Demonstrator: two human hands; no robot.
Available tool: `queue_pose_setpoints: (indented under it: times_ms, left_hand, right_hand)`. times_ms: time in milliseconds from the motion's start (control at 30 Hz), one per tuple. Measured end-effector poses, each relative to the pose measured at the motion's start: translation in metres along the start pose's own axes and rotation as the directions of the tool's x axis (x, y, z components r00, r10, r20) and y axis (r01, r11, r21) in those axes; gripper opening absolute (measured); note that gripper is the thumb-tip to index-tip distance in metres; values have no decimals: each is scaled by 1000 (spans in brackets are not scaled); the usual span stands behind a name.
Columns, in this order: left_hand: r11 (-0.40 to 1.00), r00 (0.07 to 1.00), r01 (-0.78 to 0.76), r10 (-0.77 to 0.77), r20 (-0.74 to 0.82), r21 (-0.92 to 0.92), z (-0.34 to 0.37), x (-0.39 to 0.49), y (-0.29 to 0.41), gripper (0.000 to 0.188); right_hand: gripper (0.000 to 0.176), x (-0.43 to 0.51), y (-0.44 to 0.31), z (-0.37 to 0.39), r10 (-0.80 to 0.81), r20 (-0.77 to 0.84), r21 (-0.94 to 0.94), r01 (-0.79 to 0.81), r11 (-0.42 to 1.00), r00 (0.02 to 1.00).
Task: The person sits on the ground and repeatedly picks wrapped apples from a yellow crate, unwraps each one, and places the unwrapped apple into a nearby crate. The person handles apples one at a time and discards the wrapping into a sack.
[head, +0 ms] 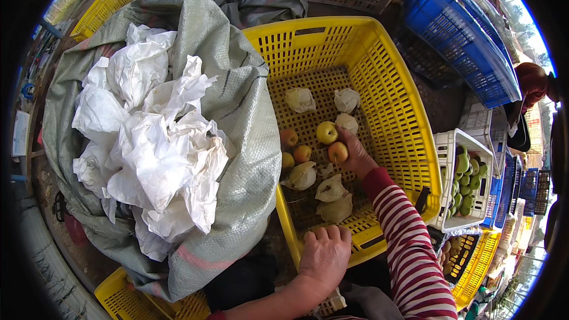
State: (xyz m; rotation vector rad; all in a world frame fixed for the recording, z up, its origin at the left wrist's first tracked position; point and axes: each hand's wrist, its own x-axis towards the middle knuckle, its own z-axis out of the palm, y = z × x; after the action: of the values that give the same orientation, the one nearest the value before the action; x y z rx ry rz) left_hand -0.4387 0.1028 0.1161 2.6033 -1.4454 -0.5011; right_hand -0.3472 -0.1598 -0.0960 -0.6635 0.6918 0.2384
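My right hand (354, 153) reaches into a yellow plastic crate (391, 111) and holds two fruits that look like apples. One is a yellow apple (327, 132); below it is an orange-red apple (338, 153). Bare fruit (302, 154) lies to their left on the slatted floor. Several fruits wrapped in pale paper (300, 99) are spread around the crate, including a wrapped pair (333, 200) nearer to me. My left hand (326, 249) is curled at the crate's near rim; its fingertips are hidden, so its grip on the rim is unclear.
Left of the crate, a grey-green woven sack (244, 178) bulges with crumpled white paper (151, 155). To the right stands a white crate of green fruit (464, 182). Blue crates (462, 40) rise beyond it. Another person (531, 86) is partly visible at far right.
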Motion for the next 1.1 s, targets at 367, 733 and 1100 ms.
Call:
queue_pose_setpoints:
  times_ms: [367, 733, 1100]
  left_hand:
    - [90, 894, -218, -380, -236, -972, -20, 14, 23, 51]
    - [-442, 970, -90, 164, -179, -892, -29, -32, 120, 64]
    - [49, 848, -124, 524, -81, -991, 9, -54, 227, 60]
  right_hand:
    - [59, -250, -29, 93, -315, 240, -370, 386, 845, 918]
    - [85, -449, 27, 56, -670, 265, -668, 633, 390, 693]
    - [73, -599, 171, -63, -859, -254, -356, 782, 511, 445]
